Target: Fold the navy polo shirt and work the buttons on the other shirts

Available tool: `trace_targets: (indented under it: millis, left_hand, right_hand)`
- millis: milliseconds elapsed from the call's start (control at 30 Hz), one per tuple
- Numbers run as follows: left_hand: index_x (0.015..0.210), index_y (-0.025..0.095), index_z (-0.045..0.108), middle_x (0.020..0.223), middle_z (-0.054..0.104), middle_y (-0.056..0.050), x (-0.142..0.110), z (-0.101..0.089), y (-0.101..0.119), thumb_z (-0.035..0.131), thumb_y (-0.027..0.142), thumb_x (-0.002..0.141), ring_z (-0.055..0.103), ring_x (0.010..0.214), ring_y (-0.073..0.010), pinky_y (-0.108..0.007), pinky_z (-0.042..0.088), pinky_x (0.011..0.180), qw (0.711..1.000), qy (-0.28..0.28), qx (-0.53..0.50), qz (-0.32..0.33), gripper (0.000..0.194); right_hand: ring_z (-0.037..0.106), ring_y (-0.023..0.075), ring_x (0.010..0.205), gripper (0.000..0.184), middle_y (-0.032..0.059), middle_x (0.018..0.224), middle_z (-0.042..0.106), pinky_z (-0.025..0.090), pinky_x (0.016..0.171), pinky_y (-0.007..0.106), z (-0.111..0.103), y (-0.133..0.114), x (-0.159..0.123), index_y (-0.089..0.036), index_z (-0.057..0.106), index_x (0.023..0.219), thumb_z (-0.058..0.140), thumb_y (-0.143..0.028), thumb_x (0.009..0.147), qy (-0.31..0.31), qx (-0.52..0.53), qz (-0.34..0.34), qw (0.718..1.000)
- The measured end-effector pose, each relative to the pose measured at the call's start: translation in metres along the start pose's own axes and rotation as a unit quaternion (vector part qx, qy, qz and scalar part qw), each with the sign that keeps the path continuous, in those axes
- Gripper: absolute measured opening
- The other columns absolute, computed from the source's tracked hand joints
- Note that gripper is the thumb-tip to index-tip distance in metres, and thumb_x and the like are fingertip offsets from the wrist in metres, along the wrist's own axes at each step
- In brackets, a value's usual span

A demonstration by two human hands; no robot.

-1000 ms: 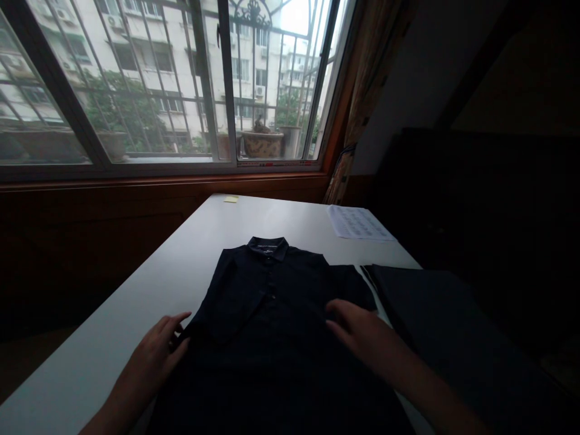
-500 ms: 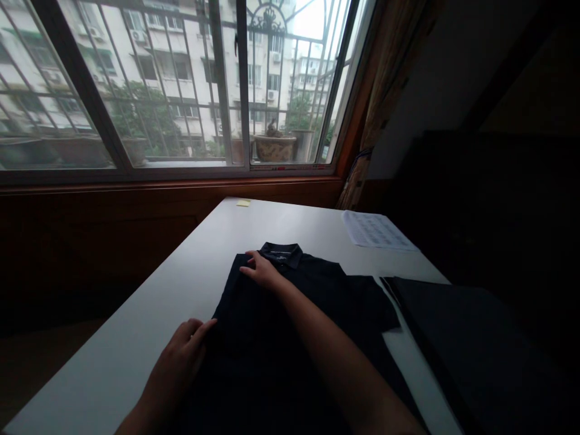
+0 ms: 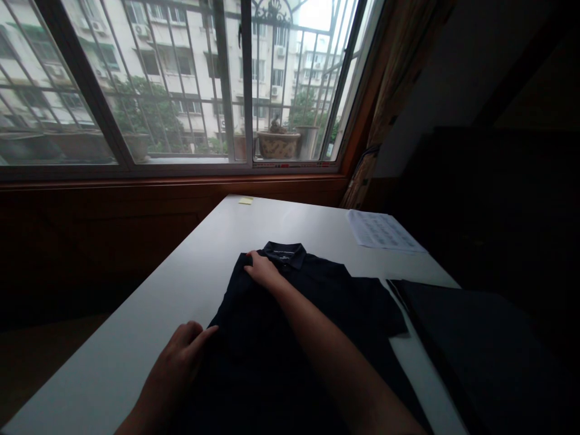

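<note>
A dark navy polo shirt (image 3: pixel 317 302) lies flat on the white table (image 3: pixel 181 284), collar pointing away from me, its left sleeve folded in over the front. My right hand (image 3: pixel 263 270) reaches across the shirt and rests on its far left shoulder beside the collar, fingers pressed together on the cloth. My left hand (image 3: pixel 179 356) lies at the shirt's near left edge, fingers curled against the fabric with the thumb stretched toward it. Whether either hand pinches the cloth is not clear in the dim light.
A printed sheet of paper (image 3: pixel 383 232) lies at the table's far right. A dark flat cloth or board (image 3: pixel 471 344) covers the near right side. A yellow sticky note (image 3: pixel 245 200) sits at the far edge below the barred window (image 3: pixel 181 78).
My right hand has moved from the shirt's right middle across to the far left shoulder by the collar. The left hand stays at the near left edge. The view shifted slightly.
</note>
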State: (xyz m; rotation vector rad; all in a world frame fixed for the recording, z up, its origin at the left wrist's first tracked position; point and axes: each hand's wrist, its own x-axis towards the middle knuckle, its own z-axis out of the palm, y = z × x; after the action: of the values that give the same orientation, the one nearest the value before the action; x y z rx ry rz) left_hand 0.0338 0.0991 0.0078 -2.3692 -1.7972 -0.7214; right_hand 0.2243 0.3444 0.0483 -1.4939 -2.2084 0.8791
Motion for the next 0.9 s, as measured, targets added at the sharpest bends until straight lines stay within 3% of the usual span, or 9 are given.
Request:
trace_targets:
  millis: [167, 367, 633, 733, 900]
  left_hand:
    - [0.126, 0.027, 0.064, 0.097, 0.06, -0.008, 0.001, 0.0, 0.0, 0.046, 0.016, 0.093, 0.059, 0.08, -0.02, -0.03, 0.056, 0.066, 1.0, 0.005, -0.01, -0.003, 0.039]
    - [0.125, 0.028, 0.065, 0.099, 0.058, -0.008, 0.0, 0.004, -0.005, 0.046, 0.014, 0.094, 0.058, 0.083, -0.0195, -0.03, 0.056, 0.069, 1.0, -0.003, -0.025, -0.011, 0.039]
    - [0.123, 0.029, 0.066, 0.1, 0.057, -0.008, 0.0, 0.0, -0.001, 0.047, 0.013, 0.093, 0.058, 0.086, -0.0201, -0.031, 0.056, 0.072, 0.999, -0.018, -0.017, -0.033, 0.039]
    - [0.121, 0.029, 0.067, 0.099, 0.057, -0.007, 0.0, 0.0, -0.002, 0.048, 0.014, 0.092, 0.059, 0.085, -0.02, -0.031, 0.056, 0.071, 0.999, -0.016, -0.024, -0.038, 0.037]
    - [0.123, 0.03, 0.066, 0.1, 0.059, -0.006, 0.003, -0.001, -0.002, 0.048, 0.013, 0.09, 0.06, 0.086, -0.0202, -0.031, 0.056, 0.072, 0.997, -0.026, -0.049, -0.056, 0.041]
  right_hand:
    - [0.065, 0.0198, 0.101, 0.053, 0.0064, 0.114, 0.066, 0.053, 0.094, 0.039, -0.002, 0.001, 0.011, -0.021, 0.049, 0.138, 0.069, -0.033, 0.091, -0.013, 0.05, -0.023, 0.998]
    - [0.064, 0.0224, 0.105, 0.034, 0.0093, 0.125, 0.061, 0.056, 0.089, 0.044, 0.002, -0.008, 0.027, -0.018, 0.058, 0.126, 0.061, -0.035, 0.097, -0.037, 0.084, -0.038, 0.995]
    - [0.064, 0.0227, 0.106, 0.033, 0.0094, 0.127, 0.061, 0.056, 0.09, 0.044, 0.008, -0.018, 0.034, -0.018, 0.059, 0.126, 0.06, -0.035, 0.098, -0.074, 0.09, -0.029, 0.993]
    - [0.066, 0.0224, 0.1, 0.05, 0.0099, 0.122, 0.064, 0.056, 0.088, 0.04, -0.004, -0.008, 0.023, -0.02, 0.052, 0.136, 0.066, -0.04, 0.093, -0.096, 0.084, -0.022, 0.992]
    - [0.068, 0.0214, 0.073, 0.09, 0.005, 0.091, 0.07, 0.057, 0.07, 0.034, -0.033, 0.016, -0.008, -0.023, 0.037, 0.15, 0.079, -0.052, 0.076, -0.179, 0.067, 0.004, 0.982]
